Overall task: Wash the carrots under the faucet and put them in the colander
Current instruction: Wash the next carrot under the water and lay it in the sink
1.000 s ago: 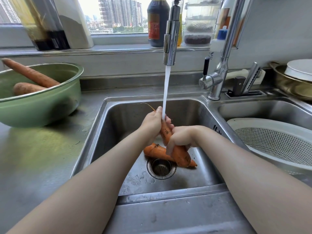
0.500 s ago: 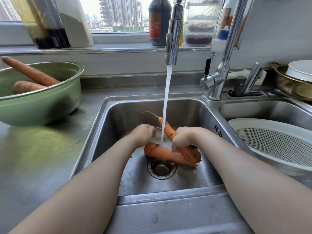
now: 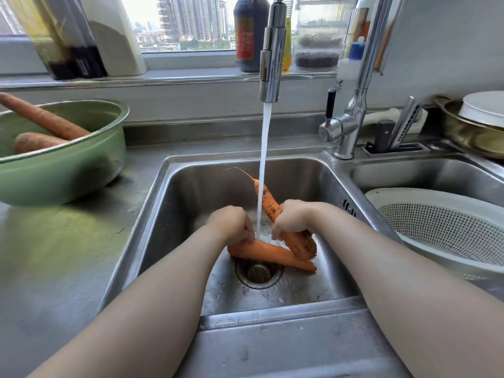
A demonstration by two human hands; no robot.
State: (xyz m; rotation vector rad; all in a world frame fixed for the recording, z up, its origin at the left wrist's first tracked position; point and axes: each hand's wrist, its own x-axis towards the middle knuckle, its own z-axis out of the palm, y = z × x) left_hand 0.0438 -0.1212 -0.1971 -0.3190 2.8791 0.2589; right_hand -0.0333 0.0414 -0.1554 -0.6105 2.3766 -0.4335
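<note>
Left hand [image 3: 231, 225] clamped on lying carrot [image 3: 267, 251], right hand [image 3: 291, 219] on tilted carrot [image 3: 272, 207], both clear of sink walls [image 3: 191, 192]

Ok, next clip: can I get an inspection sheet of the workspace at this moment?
Surface: wet steel sink; steel counter.
Job's things: faucet running; tilted carrot at the stream; lying carrot over the drain; two carrots in green bowl; colander in right basin, no carrots visible in it.
Clutter: bottles on sill; knife rack; brass pot with white plate.
Hands: left hand grips lying carrot; right hand grips tilted carrot.
Cables: nothing seen.
Surroundings: window, high-rises outside.
</note>
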